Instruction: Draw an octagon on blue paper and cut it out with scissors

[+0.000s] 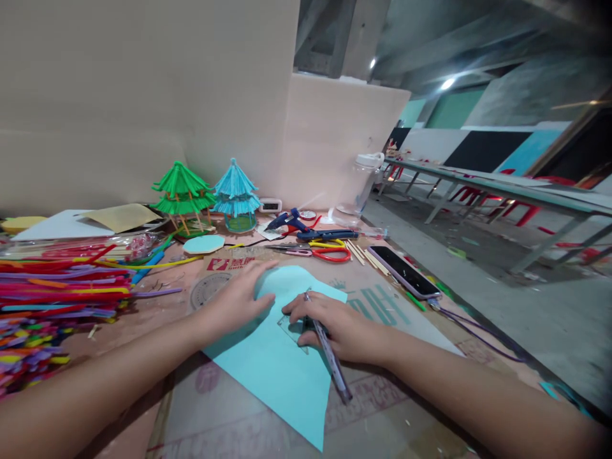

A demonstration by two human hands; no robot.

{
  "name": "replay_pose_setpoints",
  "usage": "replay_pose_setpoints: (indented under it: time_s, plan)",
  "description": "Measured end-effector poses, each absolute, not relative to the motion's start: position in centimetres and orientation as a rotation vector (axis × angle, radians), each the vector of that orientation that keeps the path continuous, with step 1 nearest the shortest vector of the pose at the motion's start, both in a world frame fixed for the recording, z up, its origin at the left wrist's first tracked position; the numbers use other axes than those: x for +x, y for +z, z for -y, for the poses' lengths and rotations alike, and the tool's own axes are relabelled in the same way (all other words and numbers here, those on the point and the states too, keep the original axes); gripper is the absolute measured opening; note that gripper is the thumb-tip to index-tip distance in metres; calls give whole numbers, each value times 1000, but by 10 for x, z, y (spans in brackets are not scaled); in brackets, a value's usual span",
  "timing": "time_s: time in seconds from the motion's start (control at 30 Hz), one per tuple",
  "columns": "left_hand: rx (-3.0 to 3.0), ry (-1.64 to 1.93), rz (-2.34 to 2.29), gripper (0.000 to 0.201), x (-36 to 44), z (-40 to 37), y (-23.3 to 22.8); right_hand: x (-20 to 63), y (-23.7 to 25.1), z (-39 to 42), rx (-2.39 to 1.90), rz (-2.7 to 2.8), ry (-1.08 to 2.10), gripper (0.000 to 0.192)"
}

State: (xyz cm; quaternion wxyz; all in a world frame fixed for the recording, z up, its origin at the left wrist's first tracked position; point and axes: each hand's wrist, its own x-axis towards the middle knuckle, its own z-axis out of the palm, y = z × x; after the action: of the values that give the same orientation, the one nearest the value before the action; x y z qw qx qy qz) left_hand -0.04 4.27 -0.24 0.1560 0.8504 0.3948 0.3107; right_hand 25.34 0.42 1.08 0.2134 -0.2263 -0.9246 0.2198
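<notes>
A light-blue sheet of paper (282, 389) with a curved, cut upper edge lies before me. My left hand (241, 299) rests on its upper left part, fingers stretched out and thumb apart. Over the paper's right side, my right hand (337, 322) has a pen (335, 363) tucked in its grip, slanting down toward me. Beneath the right fingertips lies a small clear set square (289, 331), partly covered by that hand. The pen's upper end shows between the fingers; whether its tip touches anything is hard to see.
Colourful pipe cleaners (62, 299) are heaped at left. Behind stand green (184, 197) and blue (234, 197) pavilion models. A glue gun (289, 220), scissors (329, 254), wooden sticks (377, 260), a phone (404, 271) and a plastic jug (363, 182) line the back and right.
</notes>
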Motion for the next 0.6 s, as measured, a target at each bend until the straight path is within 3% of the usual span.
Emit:
replay_pose_setpoints:
  time_s: [0.17, 0.3, 0.43, 0.6]
  plan:
    - [2363, 992, -1169, 40, -9, -48, -1, 255, 16, -2, -626, 2623, 599, 25]
    - [2431, 907, -1180, 32, -12, -40, -2, 263, 24, -3, -761, 2736, 393, 30]
    - [2529, 791, -1240, 35, -13, -26, -4, 273, 25, -9, -1070, 2686, 151, 30]
    - [2660, 627, -1259, 48, -16, -7, -4, 272, 14, -18, -1136, 2595, 162, 28]
